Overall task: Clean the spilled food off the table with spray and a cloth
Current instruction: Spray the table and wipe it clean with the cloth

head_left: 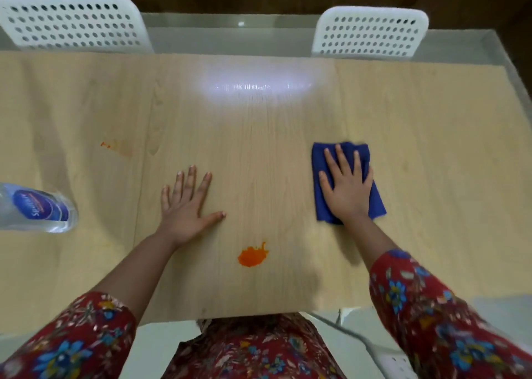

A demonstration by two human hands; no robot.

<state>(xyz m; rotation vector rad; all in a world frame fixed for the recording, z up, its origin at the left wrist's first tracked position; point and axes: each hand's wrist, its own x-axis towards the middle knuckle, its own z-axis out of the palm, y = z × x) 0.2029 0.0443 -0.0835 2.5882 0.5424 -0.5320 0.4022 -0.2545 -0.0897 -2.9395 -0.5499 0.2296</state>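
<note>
Nearest the table's front edge: orange spill, thick, wet-looking and intact, taken here as the reference mark. Beyond it and to the left: left hand, flat on the table, fingers spread, gripping nothing, apparently bracing. Beyond the spill and to the right: right hand, likewise fully open, palm pressed down onto the blue cloth, pinning it flat rather than pinching it; cloth folded, lying on bare wood, well apart from the spill. Far left of the spill, at the frame's edge: clear spray bottle with a blue label (nozzle out of view, so attitude not fully confirmed), out of either hand's reach as now placed. Further back and left of the spill: faint orange smear, thin, looks partly wiped. Farthest: two white perforated chairs behind the table. Judgement: wiping stage in hand, main spill not yet dealt with. Next move likely calls for dragging the cloth leftward and nearer onto the spill under steady pressure, or fetching the bottle first; no sign visible whether the spill has been sprayed.
</note>
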